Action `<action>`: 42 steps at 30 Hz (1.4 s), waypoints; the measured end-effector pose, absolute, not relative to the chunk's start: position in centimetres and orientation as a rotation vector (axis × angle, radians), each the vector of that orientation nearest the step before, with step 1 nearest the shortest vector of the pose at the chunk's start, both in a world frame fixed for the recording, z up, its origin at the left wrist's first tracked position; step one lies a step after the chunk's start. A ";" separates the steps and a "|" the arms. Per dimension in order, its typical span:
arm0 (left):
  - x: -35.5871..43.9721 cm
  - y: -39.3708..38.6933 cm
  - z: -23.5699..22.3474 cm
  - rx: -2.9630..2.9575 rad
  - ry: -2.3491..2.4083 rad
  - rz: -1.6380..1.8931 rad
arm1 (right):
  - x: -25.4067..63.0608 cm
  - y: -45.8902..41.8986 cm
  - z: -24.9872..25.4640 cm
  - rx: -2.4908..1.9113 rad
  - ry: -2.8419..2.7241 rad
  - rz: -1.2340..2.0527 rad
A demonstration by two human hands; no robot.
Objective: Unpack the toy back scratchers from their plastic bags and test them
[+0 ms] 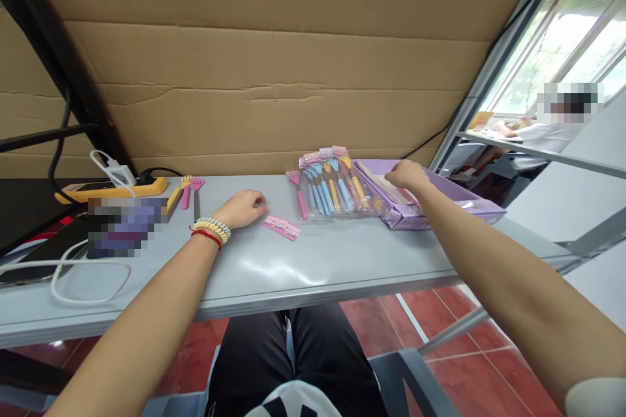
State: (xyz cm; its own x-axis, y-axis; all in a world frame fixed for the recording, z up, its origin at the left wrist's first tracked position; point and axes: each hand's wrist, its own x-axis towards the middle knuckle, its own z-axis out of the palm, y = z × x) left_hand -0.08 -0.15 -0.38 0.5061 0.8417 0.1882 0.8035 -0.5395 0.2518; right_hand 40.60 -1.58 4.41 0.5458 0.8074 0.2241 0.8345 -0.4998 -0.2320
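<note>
My left hand (244,208) rests on the grey table with its fingers curled and nothing visible in them. Just right of it lies a small pink printed card (282,228). At the purple box (415,218), my right hand (408,179) reaches over the near side, fingers bent together; what they pinch is hidden. A pale flat item (386,187) shows inside, beneath that hand. Between my hands lie several hand-shaped back scratchers (335,186) in clear packaging, with blue and yellow handles. A pink back scratcher (299,195) lies at their left end.
Two loose back scratchers (186,192) lie at the left, near a yellow power strip (117,190) with a white charger. A white cable (92,300) loops across the left table end. Cardboard (283,58) walls the back. A person (548,137) sits beyond the right frame.
</note>
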 end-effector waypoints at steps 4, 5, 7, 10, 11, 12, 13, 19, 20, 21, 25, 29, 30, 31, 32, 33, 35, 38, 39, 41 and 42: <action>-0.1 -0.1 -0.4 2.617 1.426 0.420 | 44.2 -2.2 2.8 -2.659 -1.295 -0.035; -0.1 -0.1 -0.5 2.617 1.429 0.413 | 44.6 -2.2 2.4 -2.670 -1.276 0.006; -0.1 -0.1 -0.5 2.615 1.434 0.402 | 44.8 -2.1 2.1 -2.678 -1.242 0.023; -0.2 -0.1 -0.5 2.612 1.432 0.402 | 44.7 -1.7 1.9 -2.698 -1.264 0.014; -0.2 -0.1 -0.5 2.614 1.430 0.402 | 44.6 -1.6 2.0 -2.707 -1.279 0.037; -0.1 -0.1 -0.5 2.618 1.427 0.400 | 44.6 -1.6 2.0 -2.712 -1.288 0.063; -0.1 -0.1 -0.5 2.622 1.428 0.395 | 44.6 -1.6 2.1 -2.713 -1.291 0.081; 0.0 -0.1 -0.4 2.632 1.455 0.360 | 44.2 -2.0 2.5 -2.616 -1.319 -0.025; 0.0 -0.2 -0.4 2.625 1.456 0.353 | 44.1 -2.2 2.5 -2.584 -1.327 -0.053; 0.0 -0.2 -0.4 2.619 1.457 0.346 | 43.9 -2.3 2.5 -2.554 -1.330 -0.084; 0.0 -0.4 -0.2 2.618 1.450 0.337 | 43.2 -2.8 2.7 -2.465 -1.367 -0.209; 0.2 -0.7 -0.1 2.623 1.451 0.327 | 42.5 -3.2 2.8 -2.387 -1.480 -0.396; 0.2 -0.7 0.0 2.622 1.453 0.327 | 42.3 -3.2 2.9 -2.354 -1.508 -0.462; 0.3 -0.8 0.0 2.619 1.455 0.328 | 42.1 -3.2 3.1 -2.311 -1.534 -0.530; 0.3 -0.8 0.0 2.616 1.456 0.329 | 41.8 -3.2 3.4 -2.257 -1.555 -0.592; 0.3 -0.8 0.0 2.612 1.457 0.329 | 41.3 -3.2 3.7 -2.192 -1.574 -0.643; 0.4 -0.8 -0.1 2.605 1.457 0.330 | 39.8 -3.1 4.7 -2.045 -1.602 -0.699; 0.2 -0.6 -0.1 2.581 1.501 0.362 | 35.9 -3.0 6.2 -1.810 -1.694 -0.654; 0.1 -0.5 -0.1 2.558 1.556 0.393 | 34.1 -3.0 6.6 -1.723 -1.733 -0.631; -0.3 -0.2 0.1 2.463 1.749 0.490 | 30.4 -2.9 6.7 -1.487 -1.837 -0.602; -0.7 -0.1 0.3 2.396 1.872 0.548 | 28.5 -2.9 6.5 -1.360 -1.884 -0.587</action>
State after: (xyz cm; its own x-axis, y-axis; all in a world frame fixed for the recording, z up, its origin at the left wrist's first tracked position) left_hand -0.69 -0.10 0.30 0.2035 0.9484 0.2434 0.9298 -0.2650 0.2553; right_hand 28.49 -2.89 6.52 -0.1765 0.6085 0.7737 0.9401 0.3370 -0.0506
